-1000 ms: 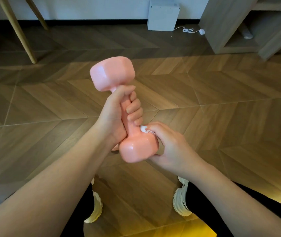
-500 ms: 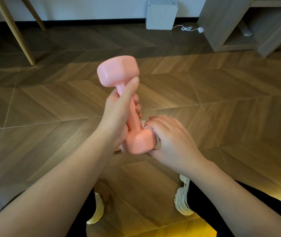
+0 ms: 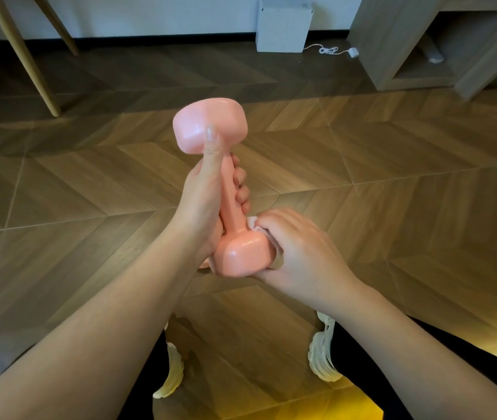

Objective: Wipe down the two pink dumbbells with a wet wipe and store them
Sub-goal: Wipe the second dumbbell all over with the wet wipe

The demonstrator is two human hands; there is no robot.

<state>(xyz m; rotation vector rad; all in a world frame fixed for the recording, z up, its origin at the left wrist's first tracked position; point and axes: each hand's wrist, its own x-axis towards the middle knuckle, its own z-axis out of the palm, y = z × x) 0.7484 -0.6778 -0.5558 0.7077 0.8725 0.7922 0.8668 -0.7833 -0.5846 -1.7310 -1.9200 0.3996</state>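
One pink dumbbell (image 3: 231,204) stands nearly upright in the air above the wooden floor, its surface shiny and wet. My left hand (image 3: 204,201) grips its handle, with the thumb stretched up onto the upper head. My right hand (image 3: 298,250) wraps the right side of the lower head and holds a white wet wipe (image 3: 254,224) against it; only a small bunched corner of the wipe shows above the fingers. The second dumbbell is not in view.
A wooden floor (image 3: 392,177) lies below. A white box (image 3: 283,25) with a cable stands at the wall, a wooden shelf unit (image 3: 422,56) at the back right, and wooden furniture legs (image 3: 29,62) at the back left. My white shoes (image 3: 321,356) show below the arms.
The dumbbell has turned in my left hand and its top has tilted right. My left thumb has slid up onto the upper head. My right hand has moved further round the lower head with the wipe.
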